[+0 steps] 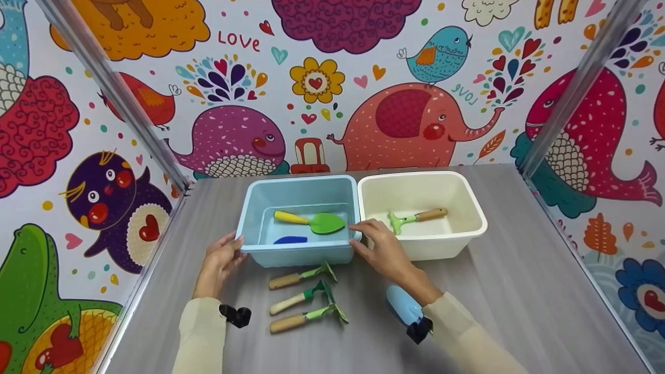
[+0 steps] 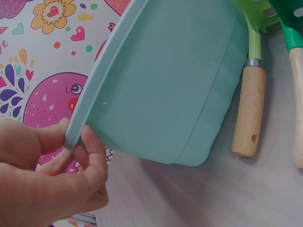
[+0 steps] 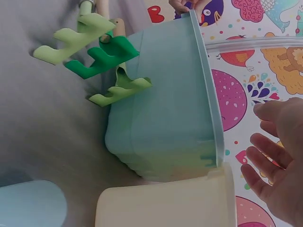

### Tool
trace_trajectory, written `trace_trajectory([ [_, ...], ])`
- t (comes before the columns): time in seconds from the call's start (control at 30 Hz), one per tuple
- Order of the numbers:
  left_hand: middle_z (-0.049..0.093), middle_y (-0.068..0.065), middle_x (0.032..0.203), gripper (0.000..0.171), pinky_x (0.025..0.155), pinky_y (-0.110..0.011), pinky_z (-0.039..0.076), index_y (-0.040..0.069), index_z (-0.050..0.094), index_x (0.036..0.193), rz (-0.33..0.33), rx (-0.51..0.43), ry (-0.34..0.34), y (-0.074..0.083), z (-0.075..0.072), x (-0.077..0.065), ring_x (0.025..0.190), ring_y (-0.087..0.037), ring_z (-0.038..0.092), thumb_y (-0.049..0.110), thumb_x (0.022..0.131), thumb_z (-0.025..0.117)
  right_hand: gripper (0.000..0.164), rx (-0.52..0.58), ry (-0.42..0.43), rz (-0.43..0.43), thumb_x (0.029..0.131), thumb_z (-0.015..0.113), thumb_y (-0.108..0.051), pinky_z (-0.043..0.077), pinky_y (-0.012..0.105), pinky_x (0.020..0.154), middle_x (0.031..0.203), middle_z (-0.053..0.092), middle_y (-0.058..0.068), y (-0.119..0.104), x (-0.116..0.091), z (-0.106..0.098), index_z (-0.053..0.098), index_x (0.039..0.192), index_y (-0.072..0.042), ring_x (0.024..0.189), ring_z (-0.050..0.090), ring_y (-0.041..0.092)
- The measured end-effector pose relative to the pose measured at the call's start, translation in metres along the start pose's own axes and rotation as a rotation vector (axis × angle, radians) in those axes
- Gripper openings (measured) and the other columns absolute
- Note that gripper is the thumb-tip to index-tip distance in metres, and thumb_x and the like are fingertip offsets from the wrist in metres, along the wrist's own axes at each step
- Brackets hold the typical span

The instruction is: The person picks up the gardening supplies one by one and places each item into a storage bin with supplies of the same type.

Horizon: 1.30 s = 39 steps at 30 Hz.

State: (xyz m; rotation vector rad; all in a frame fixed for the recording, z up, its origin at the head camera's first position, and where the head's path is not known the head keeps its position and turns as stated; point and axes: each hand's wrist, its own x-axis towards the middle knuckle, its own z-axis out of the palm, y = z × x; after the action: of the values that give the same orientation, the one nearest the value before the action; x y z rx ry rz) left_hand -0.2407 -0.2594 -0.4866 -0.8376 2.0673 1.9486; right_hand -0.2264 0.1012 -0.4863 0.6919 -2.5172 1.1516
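My left hand [image 1: 221, 262] pinches the rim of the light blue bin [image 1: 301, 255] at its front left corner, thumb above and fingers underneath in the left wrist view. Over the same bin's front right corner hovers my right hand [image 1: 384, 250]. Its fingers are spread and loosely bent, with nothing between them in the right wrist view. Inside the blue bin lie a green trowel [image 1: 327, 223] with a yellow handle and a dark blue piece [image 1: 291, 240], partly hidden by the front wall. A cream bin [image 1: 431, 248] adjoins it, holding a light green hand rake [image 1: 398, 222] with a wooden handle.
Three wooden-handled hand rakes, the nearest [image 1: 288, 323], a dark green one [image 1: 288, 303] and a light green one [image 1: 284, 281], lie before the blue bin. A light blue scoop-shaped blade [image 1: 402, 304] lies partly under my right wrist. Patterned walls bound the grey table [image 1: 363, 343].
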Motion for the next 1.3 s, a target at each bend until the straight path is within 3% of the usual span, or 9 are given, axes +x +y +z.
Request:
trace_trajectory([
  [0.23,0.050,-0.015,0.142,0.057,0.079,-0.018,0.054,0.010,0.035,0.156,0.001,0.025,-0.002,0.000,-0.001,-0.001,0.084,-0.006,0.058,0.022,0.104,0.055,0.032,-0.068,0.062,-0.084,0.087,0.078,-0.015,0.056,0.037,0.088,0.115,0.068,0.006,-0.001,-0.014,-0.001,0.072,0.119,-0.010,0.106,0.062,0.022],
  [0.53,0.047,-0.019,0.147,0.057,0.078,-0.018,0.055,0.009,0.034,0.156,0.015,0.007,-0.010,-0.001,-0.006,-0.002,0.080,-0.005,0.058,0.021,0.104,0.054,0.032,-0.070,0.140,-0.105,0.082,0.082,-0.010,0.057,0.038,0.087,0.110,0.069,0.006,0.008,-0.032,-0.007,0.074,0.112,-0.008,0.106,0.065,0.022],
  [0.7,0.053,-0.018,0.139,0.056,0.075,-0.017,0.055,0.007,0.035,0.155,0.024,-0.006,-0.002,-0.001,-0.004,-0.001,0.079,-0.004,0.058,0.019,0.104,0.054,0.035,-0.133,0.168,-0.143,0.076,0.086,-0.009,0.058,0.035,0.078,0.105,0.069,0.005,0.021,-0.041,-0.011,0.075,0.109,-0.008,0.099,0.065,0.022],
  [0.8,0.056,-0.016,0.133,0.056,0.079,-0.019,0.056,0.007,0.036,0.155,0.024,0.004,-0.004,-0.002,-0.001,-0.001,0.081,-0.005,0.059,0.020,0.104,0.055,0.035,-0.169,0.181,-0.142,0.074,0.087,-0.008,0.057,0.034,0.075,0.103,0.070,0.004,0.028,-0.046,-0.014,0.076,0.107,-0.009,0.094,0.065,0.021],
  [1.3,0.042,-0.019,0.156,0.057,0.088,-0.022,0.056,0.006,0.031,0.157,0.024,-0.020,-0.033,-0.001,-0.001,-0.001,0.082,-0.003,0.060,0.017,0.105,0.052,0.037,-0.190,0.146,-0.116,0.073,0.088,-0.007,0.058,0.037,0.083,0.108,0.068,0.004,0.051,-0.077,-0.023,0.075,0.108,-0.008,0.103,0.065,0.019],
])
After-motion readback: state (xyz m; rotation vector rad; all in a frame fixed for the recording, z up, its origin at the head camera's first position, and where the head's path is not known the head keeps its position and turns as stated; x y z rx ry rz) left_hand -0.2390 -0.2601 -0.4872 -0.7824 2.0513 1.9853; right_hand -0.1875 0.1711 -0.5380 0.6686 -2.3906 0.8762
